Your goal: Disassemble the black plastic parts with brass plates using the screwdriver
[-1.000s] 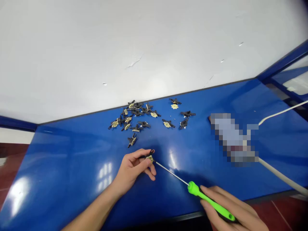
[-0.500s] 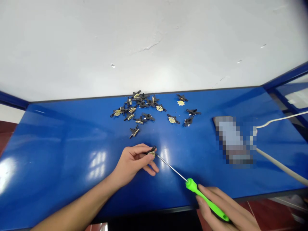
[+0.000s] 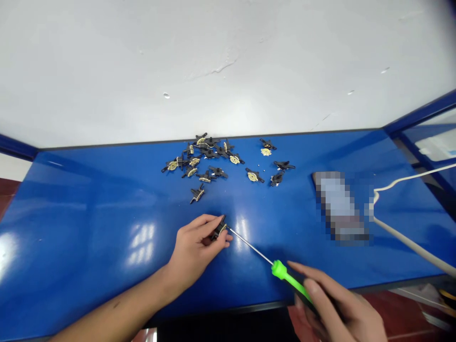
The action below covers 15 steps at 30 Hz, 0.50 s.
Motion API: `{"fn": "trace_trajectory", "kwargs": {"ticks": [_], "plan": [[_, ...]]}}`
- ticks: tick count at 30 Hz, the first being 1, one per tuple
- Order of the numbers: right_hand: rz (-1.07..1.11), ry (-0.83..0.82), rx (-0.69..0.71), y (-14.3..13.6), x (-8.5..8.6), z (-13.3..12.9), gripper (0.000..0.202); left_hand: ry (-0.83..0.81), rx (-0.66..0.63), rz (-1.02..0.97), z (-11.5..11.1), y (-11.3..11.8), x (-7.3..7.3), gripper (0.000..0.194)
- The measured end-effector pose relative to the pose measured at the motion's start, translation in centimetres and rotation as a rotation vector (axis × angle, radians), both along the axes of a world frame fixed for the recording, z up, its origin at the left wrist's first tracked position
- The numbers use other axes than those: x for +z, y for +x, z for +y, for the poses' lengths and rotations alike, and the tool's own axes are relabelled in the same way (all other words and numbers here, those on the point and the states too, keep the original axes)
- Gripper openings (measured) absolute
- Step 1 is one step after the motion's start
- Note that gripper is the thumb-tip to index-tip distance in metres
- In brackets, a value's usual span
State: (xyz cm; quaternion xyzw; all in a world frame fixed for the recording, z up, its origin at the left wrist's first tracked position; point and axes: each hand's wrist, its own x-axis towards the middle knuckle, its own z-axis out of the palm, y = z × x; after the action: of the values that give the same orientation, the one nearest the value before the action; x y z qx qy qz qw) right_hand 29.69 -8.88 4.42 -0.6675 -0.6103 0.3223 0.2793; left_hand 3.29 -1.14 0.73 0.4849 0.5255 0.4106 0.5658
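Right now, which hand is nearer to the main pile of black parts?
Left. The left hand is on the near side of the pile, pinching a similar part; the right hand is farther back and to the right, gripping the screwdriver.

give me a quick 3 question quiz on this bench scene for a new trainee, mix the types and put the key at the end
1. Multiple choice: which hand holds the screwdriver? a) left b) right c) both

2. True or false: the left hand holds nothing.

3. Fill in the blank: the other parts lie scattered on a ____ tabletop.

Key:
1. b, the right hand holds it.
2. False, it holds a small black-and-gold part.
3. blue
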Motion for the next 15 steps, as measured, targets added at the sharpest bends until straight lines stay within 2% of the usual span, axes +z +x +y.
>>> {"fn": "trace_trajectory", "kwargs": {"ticks": [2,3,4,5,7,9,10,12,15], "plan": [[0.136,-0.264,-0.06,-0.5,0.0,0.4,0.04,0.035,-0.01,0.036,-0.1,-0.1,0.0,0.021],[0.187,-0.358,-0.078,-0.7,0.1,0.5,0.044,0.047,-0.011,0.047,-0.1,-0.1,0.0,0.021],[0.201,-0.379,-0.076,-0.8,0.2,0.7,0.043,0.052,-0.006,0.053,-0.1,-0.1,0.0,0.021],[0.166,-0.306,-0.048,-0.8,0.3,0.8,0.036,0.048,-0.001,0.053,-0.1,-0.1,0.0,0.02],[0.008,-0.004,0.062,-0.6,0.5,1.0,0.02,0.029,0.013,0.043,-0.1,-0.2,-0.2,0.018],[-0.147,0.303,0.224,-0.1,0.7,1.1,0.027,0.029,0.011,0.047,0.0,-0.2,-0.3,0.017],[-0.205,0.394,0.297,0.3,0.8,1.2,0.033,0.043,0.001,0.055,0.0,-0.2,-0.4,0.017],[-0.28,0.466,0.355,0.8,0.7,1.4,0.036,0.088,-0.02,0.078,-0.1,-0.3,-0.6,0.018],[-0.344,0.347,0.198,0.8,0.3,1.5,0.028,0.129,-0.021,0.099,-0.2,-0.3,-0.9,0.02]]}}
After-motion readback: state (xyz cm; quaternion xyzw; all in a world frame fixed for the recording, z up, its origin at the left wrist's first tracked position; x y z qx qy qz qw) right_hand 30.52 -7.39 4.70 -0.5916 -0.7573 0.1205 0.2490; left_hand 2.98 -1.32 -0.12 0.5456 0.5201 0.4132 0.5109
